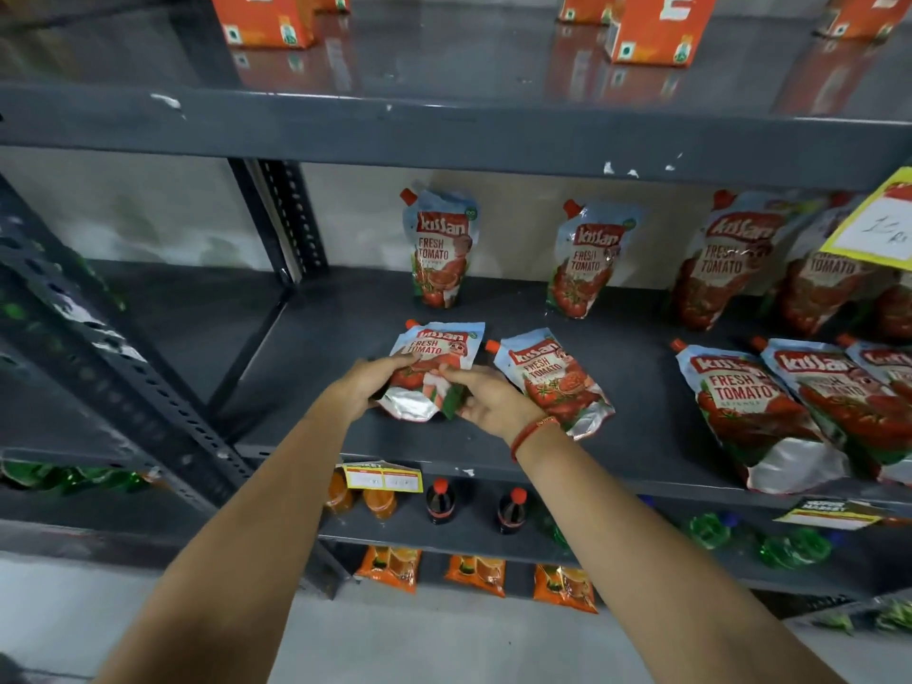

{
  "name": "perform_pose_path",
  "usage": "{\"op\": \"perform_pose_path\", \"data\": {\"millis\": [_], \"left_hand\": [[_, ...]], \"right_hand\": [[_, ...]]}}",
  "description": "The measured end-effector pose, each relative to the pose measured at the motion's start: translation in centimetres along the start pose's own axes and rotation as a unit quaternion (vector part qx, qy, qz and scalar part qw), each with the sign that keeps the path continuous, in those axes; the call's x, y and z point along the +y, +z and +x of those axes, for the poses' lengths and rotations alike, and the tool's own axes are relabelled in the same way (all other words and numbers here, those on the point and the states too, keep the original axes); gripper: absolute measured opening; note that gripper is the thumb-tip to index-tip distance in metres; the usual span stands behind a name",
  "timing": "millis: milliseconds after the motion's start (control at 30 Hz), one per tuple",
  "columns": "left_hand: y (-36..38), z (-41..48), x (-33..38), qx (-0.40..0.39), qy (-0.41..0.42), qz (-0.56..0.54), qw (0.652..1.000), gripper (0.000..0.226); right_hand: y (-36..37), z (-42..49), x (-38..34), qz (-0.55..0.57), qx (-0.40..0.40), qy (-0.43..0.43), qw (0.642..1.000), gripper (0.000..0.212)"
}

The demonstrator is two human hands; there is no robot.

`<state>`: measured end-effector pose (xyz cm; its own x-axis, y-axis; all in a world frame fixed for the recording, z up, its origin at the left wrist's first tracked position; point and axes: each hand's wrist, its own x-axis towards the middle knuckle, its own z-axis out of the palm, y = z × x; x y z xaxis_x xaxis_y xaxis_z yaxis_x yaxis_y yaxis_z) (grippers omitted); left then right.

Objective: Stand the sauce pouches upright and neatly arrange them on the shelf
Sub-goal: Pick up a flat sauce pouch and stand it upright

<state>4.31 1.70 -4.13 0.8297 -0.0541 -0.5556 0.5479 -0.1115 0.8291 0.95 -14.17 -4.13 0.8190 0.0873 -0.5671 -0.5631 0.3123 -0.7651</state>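
Observation:
Both my hands grip one red tomato sauce pouch (437,353) lying near the front of the dark grey shelf (306,367). My left hand (367,382) holds its lower left side, my right hand (486,394) its lower right corner. Just to the right a second pouch (552,377) lies flat. Several more pouches (750,407) lie flat at the far right front. Along the back wall two pouches (439,249) (589,264) stand upright, and more upright pouches (725,259) crowd the right end.
The upper shelf carries orange cartons (661,27). A yellow price card (878,224) hangs at the right edge. Below are cola bottles (439,501), orange bottles, green bottles and orange packets (390,567). A perforated upright post (133,382) stands on the left.

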Motion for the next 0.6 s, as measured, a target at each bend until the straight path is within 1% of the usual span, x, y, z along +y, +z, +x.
{"op": "perform_pose_path", "data": {"millis": [67,100,167,233,300,367,433,500,533,600], "left_hand": [[-1.3,-0.9,0.5,-0.042,0.039,-0.013,0.998,0.034],[-1.9,-1.3,0.8,-0.065,0.064,-0.018,0.996,0.031],[-2.7,-2.1,1.5,-0.089,0.118,-0.011,0.989,0.040],[-2.9,-2.7,2.3,-0.079,0.175,0.000,0.981,0.044],[-2.8,-3.0,2.8,-0.058,0.234,-0.008,0.970,0.037],[-2.8,-3.1,2.9,-0.031,0.277,-0.014,0.960,0.029],[-3.2,-2.5,2.0,-0.009,0.286,-0.007,0.958,0.029],[-3.3,-1.9,0.4,0.003,0.265,-0.006,0.964,0.032],[-3.2,-1.7,-0.3,0.008,0.254,-0.020,0.967,0.031],[-3.0,-1.8,-1.0,0.022,0.246,-0.047,0.968,0.022]], "right_hand": [[0.9,-0.2,-0.2,-0.007,-0.017,-0.019,1.000,0.042],[1.4,-0.4,-0.3,-0.011,-0.021,-0.036,0.999,0.048],[2.0,-0.7,-0.9,-0.025,-0.007,-0.085,0.996,0.049],[2.1,-1.0,-1.5,-0.052,0.002,-0.146,0.988,0.044],[2.0,-1.2,-1.9,-0.084,-0.005,-0.207,0.975,0.039],[1.8,-1.2,-2.0,-0.124,-0.009,-0.258,0.958,0.038],[1.5,-0.9,-1.7,-0.187,-0.004,-0.288,0.939,0.037],[1.2,-0.3,-0.7,-0.247,0.007,-0.294,0.923,0.035],[1.0,-0.1,-0.1,-0.262,0.015,-0.292,0.920,0.035],[0.7,0.1,0.9,-0.283,0.029,-0.288,0.915,0.036]]}}
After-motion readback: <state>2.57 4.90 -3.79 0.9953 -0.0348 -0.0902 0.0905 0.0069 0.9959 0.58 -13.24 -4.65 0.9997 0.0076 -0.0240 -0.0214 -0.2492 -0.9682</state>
